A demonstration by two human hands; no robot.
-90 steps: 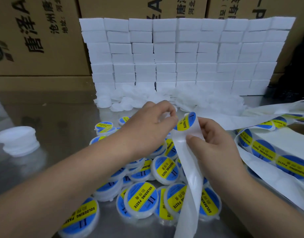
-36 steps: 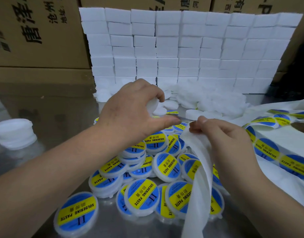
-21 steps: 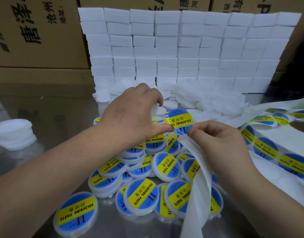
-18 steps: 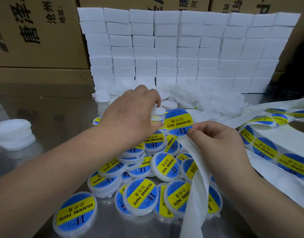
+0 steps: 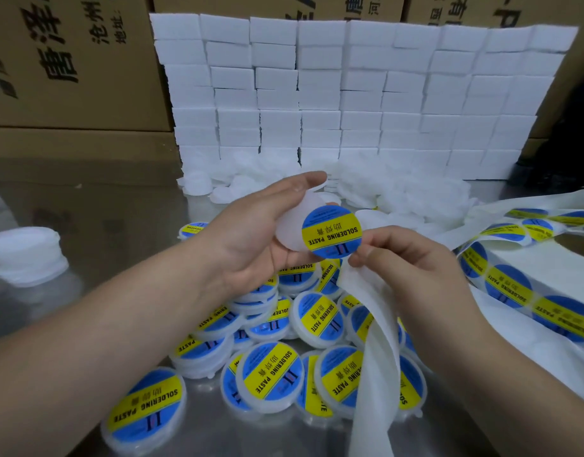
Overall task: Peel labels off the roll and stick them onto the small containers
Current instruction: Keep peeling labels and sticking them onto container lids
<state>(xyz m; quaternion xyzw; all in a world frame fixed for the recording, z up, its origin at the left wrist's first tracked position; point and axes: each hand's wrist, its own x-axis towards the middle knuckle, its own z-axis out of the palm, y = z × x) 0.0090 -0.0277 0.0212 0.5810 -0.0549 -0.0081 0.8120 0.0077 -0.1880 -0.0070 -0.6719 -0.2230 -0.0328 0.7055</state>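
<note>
1. Left hand [image 5: 251,239] cradles a blank white container [image 5: 289,227], fingers curled round it.
2. Right hand [image 5: 412,268] pinches a blue-yellow label [image 5: 332,231] and the backing strip [image 5: 376,341], the label overlapping the container's edge.
3. Labelled containers [image 5: 271,374] heap below; the label roll [image 5: 515,288] lies right.

Brown cardboard boxes [image 5: 69,61] with black printed characters, stacked far left and across the back. Wall of white rectangular foam blocks [image 5: 350,94] in neat rows, far centre, standing on reflective grey metal tabletop [image 5: 102,209].
</note>
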